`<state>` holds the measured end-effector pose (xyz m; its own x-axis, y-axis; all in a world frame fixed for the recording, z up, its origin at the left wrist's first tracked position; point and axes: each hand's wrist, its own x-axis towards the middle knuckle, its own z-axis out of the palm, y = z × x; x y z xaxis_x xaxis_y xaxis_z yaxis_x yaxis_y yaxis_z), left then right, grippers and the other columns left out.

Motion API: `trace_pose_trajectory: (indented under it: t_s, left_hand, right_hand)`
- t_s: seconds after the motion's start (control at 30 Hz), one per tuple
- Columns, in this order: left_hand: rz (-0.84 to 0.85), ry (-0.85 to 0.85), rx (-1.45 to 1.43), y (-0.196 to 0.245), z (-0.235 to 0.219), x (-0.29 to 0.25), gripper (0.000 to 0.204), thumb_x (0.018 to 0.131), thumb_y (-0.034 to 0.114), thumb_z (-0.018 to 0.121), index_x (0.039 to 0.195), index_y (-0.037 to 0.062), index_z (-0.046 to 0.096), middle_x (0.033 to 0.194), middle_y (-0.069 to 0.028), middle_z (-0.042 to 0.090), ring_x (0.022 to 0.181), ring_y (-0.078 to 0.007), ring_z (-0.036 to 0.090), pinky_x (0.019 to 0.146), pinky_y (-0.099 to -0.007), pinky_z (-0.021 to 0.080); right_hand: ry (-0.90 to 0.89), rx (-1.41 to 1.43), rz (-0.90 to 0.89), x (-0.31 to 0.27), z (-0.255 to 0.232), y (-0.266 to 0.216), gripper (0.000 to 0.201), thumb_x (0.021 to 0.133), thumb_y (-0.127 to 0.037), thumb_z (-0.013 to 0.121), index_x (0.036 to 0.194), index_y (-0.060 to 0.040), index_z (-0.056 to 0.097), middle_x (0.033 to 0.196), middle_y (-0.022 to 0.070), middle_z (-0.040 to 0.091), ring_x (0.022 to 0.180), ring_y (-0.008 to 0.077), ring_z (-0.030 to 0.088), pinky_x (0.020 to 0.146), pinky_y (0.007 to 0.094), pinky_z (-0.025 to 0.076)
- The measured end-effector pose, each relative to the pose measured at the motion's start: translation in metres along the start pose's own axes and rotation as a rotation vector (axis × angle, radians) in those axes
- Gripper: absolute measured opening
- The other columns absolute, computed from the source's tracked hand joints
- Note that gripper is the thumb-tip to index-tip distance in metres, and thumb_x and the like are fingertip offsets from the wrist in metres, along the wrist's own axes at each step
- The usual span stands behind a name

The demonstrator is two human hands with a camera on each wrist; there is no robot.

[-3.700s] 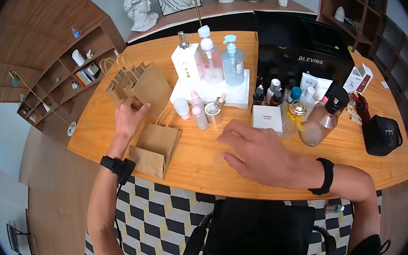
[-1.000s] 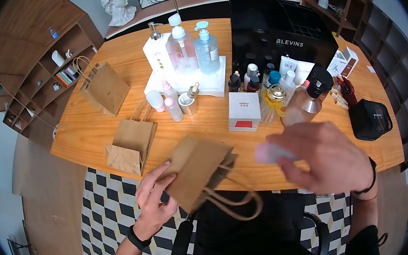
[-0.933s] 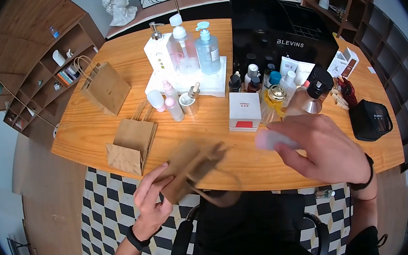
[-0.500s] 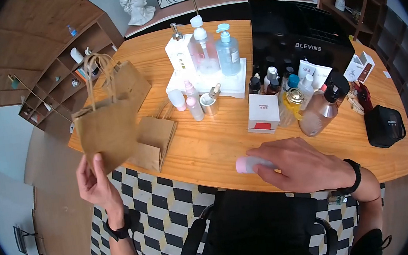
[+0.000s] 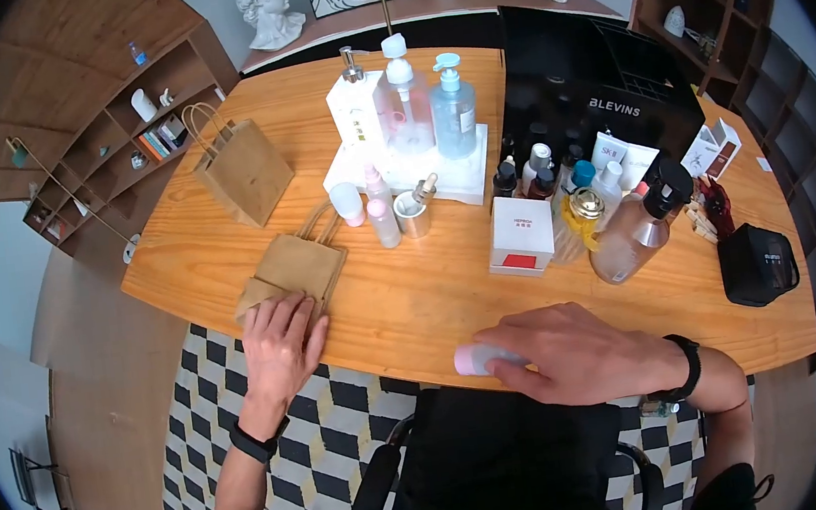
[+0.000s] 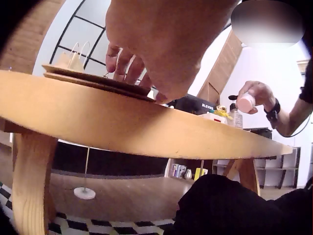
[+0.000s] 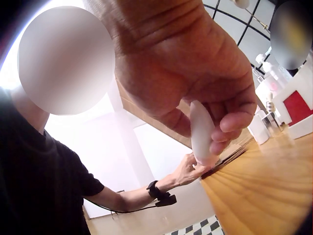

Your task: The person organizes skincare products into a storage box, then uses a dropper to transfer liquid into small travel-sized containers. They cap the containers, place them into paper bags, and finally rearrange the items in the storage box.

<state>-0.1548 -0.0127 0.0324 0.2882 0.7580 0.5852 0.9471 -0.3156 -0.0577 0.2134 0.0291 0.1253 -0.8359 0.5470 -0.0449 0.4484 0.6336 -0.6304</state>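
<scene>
In the head view my left hand (image 5: 278,350) lies on the lower end of a brown paper bag (image 5: 300,264), which rests flat at the table's near left edge. The left wrist view shows the fingers extended over the brown paper layers (image 6: 93,79). With my right hand (image 5: 580,351) I hold a small pale bottle with a pink cap (image 5: 485,358) near the table's front edge, cap pointing left. In the right wrist view the thumb and fingers pinch this bottle (image 7: 200,129) between them. Another paper bag (image 5: 243,173) stands upright behind the left hand.
Three small bottles with pink parts (image 5: 383,223) and a dropper bottle (image 5: 413,212) stand mid-table. Behind them a white tray (image 5: 460,183) bears pump bottles. A white box (image 5: 520,234), several cosmetics, a large brown bottle (image 5: 633,239) and a black case (image 5: 757,265) are at right.
Half a second ago my left hand held a paper bag raised at the left; now it rests on the flat bag without gripping. The right hand has moved slightly left and nearer with its bottle.
</scene>
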Motion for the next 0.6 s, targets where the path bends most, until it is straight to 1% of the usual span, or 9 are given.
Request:
trace_pose_trajectory:
  t_s: [0.07,0.13,0.17,0.23,0.27,0.33,0.37,0.47,0.6]
  left_hand:
    - [-0.056,-0.048,-0.042,-0.008,0.006,-0.011,0.036,0.085,0.019,0.084,0.115,-0.0003,0.076,0.115,-0.0144,0.074,0.105,-0.0332,0.066,0.096,-0.0456,0.051]
    - [-0.138,-0.061,-0.197,-0.015,0.006,-0.014,0.064,0.085,0.031,0.085,0.139,0.003,0.066,0.142,-0.0201,0.063,0.127,-0.0405,0.06,0.11,-0.0505,0.047]
    - [-0.141,-0.058,-0.199,-0.016,0.005,-0.013,0.064,0.085,0.031,0.085,0.139,0.003,0.066,0.142,-0.0201,0.063,0.127,-0.0405,0.06,0.11,-0.0505,0.047]
    - [-0.264,-0.03,0.106,-0.015,-0.003,-0.006,0.093,0.084,0.045,0.085,0.16,0.0083,0.047,0.167,-0.0227,0.038,0.151,-0.0474,0.039,0.124,-0.0596,0.033]
    - [-0.269,-0.031,0.105,-0.018,0.0,-0.007,0.093,0.084,0.045,0.085,0.16,0.0083,0.047,0.167,-0.0227,0.038,0.151,-0.0474,0.039,0.124,-0.0596,0.033]
    - [-0.445,-0.313,-0.023,-0.025,0.006,-0.009,0.106,0.084,0.053,0.083,0.167,0.0103,0.035,0.175,-0.0226,0.022,0.159,-0.0494,0.023,0.128,-0.065,0.021]
    - [-0.428,-0.329,-0.038,-0.023,0.007,-0.011,0.096,0.087,0.053,0.08,0.164,0.0087,0.041,0.173,-0.0232,0.028,0.156,-0.0493,0.03,0.127,-0.0624,0.025]
    - [-0.448,-0.413,0.015,-0.017,0.006,-0.009,0.09,0.09,0.051,0.074,0.164,0.0096,0.043,0.172,-0.0216,0.033,0.156,-0.0451,0.031,0.127,-0.0552,0.029]
    - [-0.446,-0.412,0.021,-0.015,0.006,-0.005,0.083,0.091,0.054,0.07,0.159,0.011,0.051,0.167,-0.022,0.039,0.15,-0.0435,0.037,0.119,-0.0536,0.035]
  right_hand:
    - [-0.019,0.005,0.009,0.002,0.0,0.0,0.028,0.104,-0.019,0.06,0.123,0.0003,0.067,0.093,0.0208,0.071,0.084,0.0406,0.071,0.075,0.0499,0.056]
    - [-0.007,-0.027,0.022,0.006,-0.001,0.0,0.027,0.104,-0.018,0.061,0.124,-0.0006,0.067,0.096,0.0214,0.072,0.085,0.04,0.072,0.075,0.0497,0.056]
    - [-0.009,-0.031,0.021,0.009,-0.001,0.001,0.027,0.104,-0.018,0.061,0.124,-0.0006,0.067,0.096,0.0214,0.072,0.085,0.04,0.072,0.075,0.0497,0.056]
    - [0.108,-0.01,-0.022,0.016,0.003,0.004,0.03,0.103,-0.02,0.063,0.123,0.0023,0.066,0.095,0.0229,0.073,0.082,0.0407,0.072,0.074,0.0502,0.056]
    - [0.103,-0.011,-0.023,0.02,0.003,0.003,0.03,0.103,-0.02,0.063,0.123,0.0023,0.066,0.095,0.0229,0.073,0.082,0.0407,0.072,0.074,0.0502,0.056]
    - [0.12,-0.045,0.143,0.034,0.0,0.002,0.032,0.101,-0.021,0.065,0.117,0.0058,0.066,0.089,0.0257,0.073,0.078,0.0424,0.072,0.072,0.0513,0.056]
    - [0.113,-0.054,0.138,0.043,-0.001,0.002,0.032,0.101,-0.021,0.065,0.117,0.0058,0.066,0.089,0.0257,0.073,0.078,0.0424,0.072,0.072,0.0513,0.056]
    - [0.196,-0.055,0.112,0.07,-0.004,0.003,0.032,0.1,-0.022,0.068,0.112,0.0076,0.065,0.083,0.0275,0.071,0.074,0.0439,0.072,0.069,0.051,0.055]
    - [0.322,-0.197,-0.095,0.118,-0.001,0.007,0.027,0.097,-0.019,0.071,0.108,0.0047,0.066,0.083,0.0245,0.071,0.077,0.0429,0.071,0.07,0.0486,0.055]
